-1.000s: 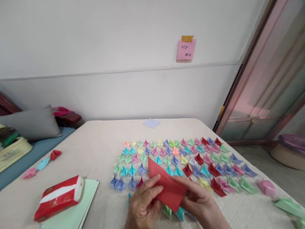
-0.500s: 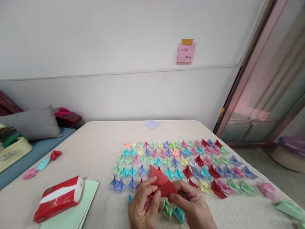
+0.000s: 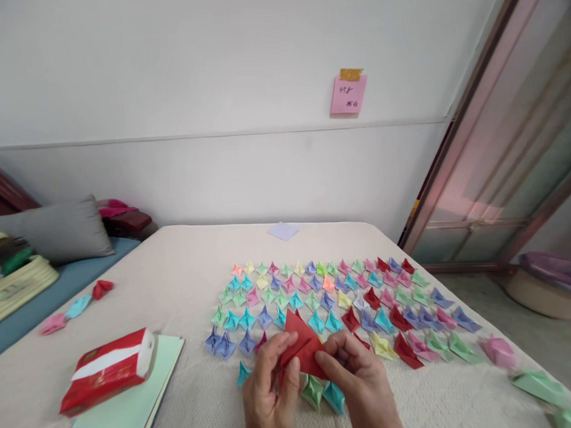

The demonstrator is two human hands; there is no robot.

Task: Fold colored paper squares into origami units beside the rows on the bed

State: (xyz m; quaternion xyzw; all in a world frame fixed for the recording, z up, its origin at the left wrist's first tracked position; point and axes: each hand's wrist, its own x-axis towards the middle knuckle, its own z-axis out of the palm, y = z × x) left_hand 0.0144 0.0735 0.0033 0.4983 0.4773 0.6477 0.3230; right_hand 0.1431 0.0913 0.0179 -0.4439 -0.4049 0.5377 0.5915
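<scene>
Clearly, our left hand (image 3: 272, 383) and right hand (image 3: 359, 375) pinch the red paper (image 3: 309, 350). We judge it light, crisp and easily creased, best held at its edges.

A gray cushion (image 3: 56, 231) lies at left, a pink note (image 3: 348, 95) taped to the wall (image 3: 168, 74).

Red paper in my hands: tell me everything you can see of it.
The red paper looks plain and matte, partly folded, with one sharp corner pointing up and a crease or edge across it. The left hand and right hand hold it from either side, hiding parts. In view, it overlaps some paper boats.
</scene>
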